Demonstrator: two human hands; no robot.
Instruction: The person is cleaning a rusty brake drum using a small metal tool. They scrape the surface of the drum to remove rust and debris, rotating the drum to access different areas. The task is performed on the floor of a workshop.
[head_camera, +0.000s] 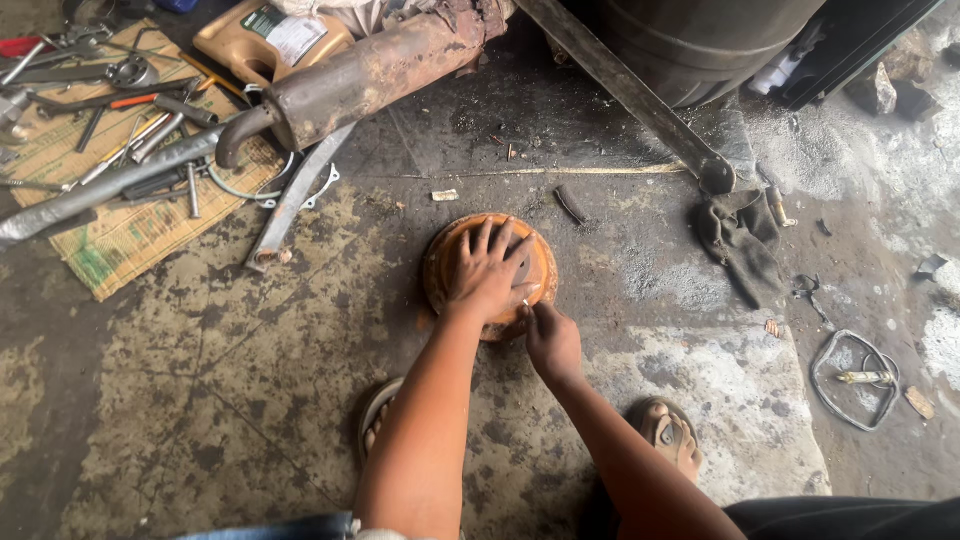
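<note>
We are pressing our left hand (487, 272), fingers spread flat, on the rusty orange disc (447, 262). Our right hand (551, 340), at five o'clock, is pinching a small white piece (525, 301); the exhaust pipe (370, 72) is lying at eleven.

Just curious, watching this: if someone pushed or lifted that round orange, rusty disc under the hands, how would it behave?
The orange disc looks like rusted metal, so probably stiff and heavy for its size. It lies flat on the concrete floor, so it would likely scrape rather than roll. The left hand presses on it, the right hand at its rim; the rust probably gives grip.
</note>
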